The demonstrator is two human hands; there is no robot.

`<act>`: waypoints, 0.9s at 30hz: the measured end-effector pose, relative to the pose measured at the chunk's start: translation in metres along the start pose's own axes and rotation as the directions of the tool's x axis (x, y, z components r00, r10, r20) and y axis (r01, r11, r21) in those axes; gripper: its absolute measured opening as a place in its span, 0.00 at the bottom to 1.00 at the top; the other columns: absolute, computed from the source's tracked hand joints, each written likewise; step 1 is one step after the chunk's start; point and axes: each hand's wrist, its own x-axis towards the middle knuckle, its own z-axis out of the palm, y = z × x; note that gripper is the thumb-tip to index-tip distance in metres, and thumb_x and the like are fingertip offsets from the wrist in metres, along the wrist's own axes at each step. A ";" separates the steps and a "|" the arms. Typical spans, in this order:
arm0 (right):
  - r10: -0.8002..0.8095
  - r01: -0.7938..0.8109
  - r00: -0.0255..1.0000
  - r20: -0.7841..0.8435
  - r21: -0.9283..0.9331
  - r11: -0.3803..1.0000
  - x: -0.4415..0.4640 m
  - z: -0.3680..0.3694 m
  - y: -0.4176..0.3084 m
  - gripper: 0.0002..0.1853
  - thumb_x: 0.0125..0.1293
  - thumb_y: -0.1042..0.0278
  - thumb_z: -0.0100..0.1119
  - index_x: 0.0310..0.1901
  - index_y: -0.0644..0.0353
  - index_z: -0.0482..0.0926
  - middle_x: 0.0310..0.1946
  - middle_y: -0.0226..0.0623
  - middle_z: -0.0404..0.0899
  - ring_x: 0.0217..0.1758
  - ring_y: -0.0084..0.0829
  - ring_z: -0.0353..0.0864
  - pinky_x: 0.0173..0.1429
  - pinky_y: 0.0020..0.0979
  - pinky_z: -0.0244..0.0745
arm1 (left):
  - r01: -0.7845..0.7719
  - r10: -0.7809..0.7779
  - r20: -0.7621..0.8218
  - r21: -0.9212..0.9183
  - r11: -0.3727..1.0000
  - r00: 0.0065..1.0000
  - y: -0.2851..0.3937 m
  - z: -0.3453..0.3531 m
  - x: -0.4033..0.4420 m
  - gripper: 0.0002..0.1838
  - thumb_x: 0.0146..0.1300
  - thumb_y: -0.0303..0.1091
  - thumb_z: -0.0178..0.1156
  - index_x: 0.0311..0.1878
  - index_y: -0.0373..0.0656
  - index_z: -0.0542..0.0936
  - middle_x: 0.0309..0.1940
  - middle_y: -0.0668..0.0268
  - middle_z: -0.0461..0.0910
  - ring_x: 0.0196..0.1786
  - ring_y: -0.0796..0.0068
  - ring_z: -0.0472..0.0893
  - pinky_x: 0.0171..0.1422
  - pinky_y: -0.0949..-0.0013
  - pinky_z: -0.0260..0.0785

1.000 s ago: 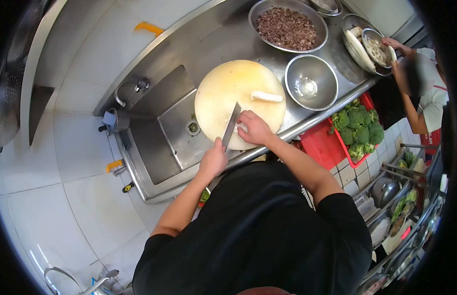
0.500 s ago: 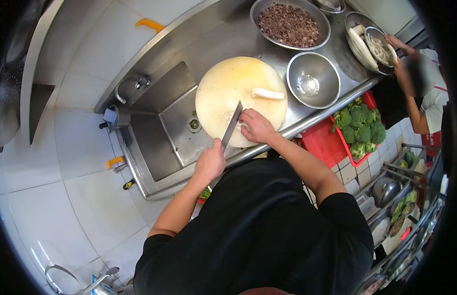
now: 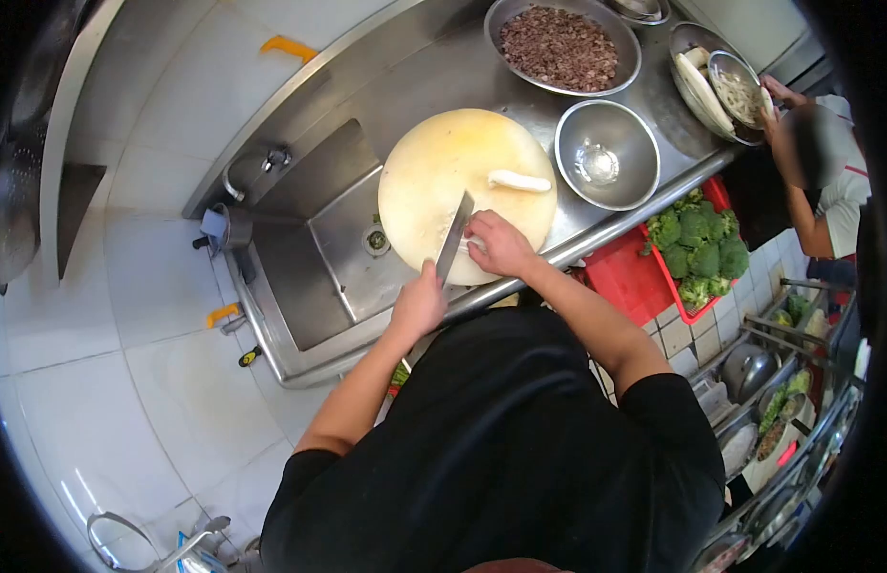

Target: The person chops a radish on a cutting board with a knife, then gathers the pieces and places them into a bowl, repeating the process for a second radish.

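Note:
My left hand [image 3: 420, 304] is closed round the handle of a cleaver-like knife [image 3: 454, 239], its blade tilted over the round cutting board [image 3: 429, 158]. Just right of the blade, my right hand [image 3: 502, 244] has bent fingers on a white food piece [image 3: 476, 246], mostly hidden under them. Small pale bits lie near the blade on the board. A longer white piece [image 3: 519, 180] rests by itself on the board's right side, above my right hand.
A sink [image 3: 319, 277] lies left of the board. To the right are a metal bowl [image 3: 608, 156], a bowl of chopped brown food [image 3: 558, 50] and a red crate of broccoli [image 3: 696, 244]. At the upper right, another person's hands [image 3: 780, 95] touch a bowl [image 3: 737, 91].
My left hand and the knife have shifted slightly right, closer to my right hand, since half a second ago. The other person's hands have moved a little at the bowl.

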 end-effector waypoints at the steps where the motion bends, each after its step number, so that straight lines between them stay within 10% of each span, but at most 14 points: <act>1: -0.003 0.003 1.000 0.001 0.006 1.000 -0.001 0.000 -0.002 0.08 0.59 0.71 0.65 0.40 0.60 0.80 0.42 0.43 0.79 0.52 0.48 0.80 0.58 0.43 0.79 | -0.012 0.012 -0.001 0.008 1.000 1.000 0.003 -0.004 0.010 0.12 0.75 0.32 0.52 0.55 0.36 0.67 0.35 0.35 0.84 0.43 0.29 0.84 0.50 0.33 0.73; 27: -0.069 0.069 0.998 -0.002 -0.010 0.998 -0.003 -0.014 0.002 0.06 0.58 0.73 0.63 0.38 0.61 0.81 0.38 0.41 0.80 0.46 0.46 0.81 0.52 0.42 0.80 | -0.072 0.072 -0.019 -0.006 0.997 0.997 0.014 0.000 0.017 0.12 0.76 0.33 0.53 0.54 0.35 0.67 0.34 0.33 0.83 0.41 0.28 0.83 0.49 0.33 0.73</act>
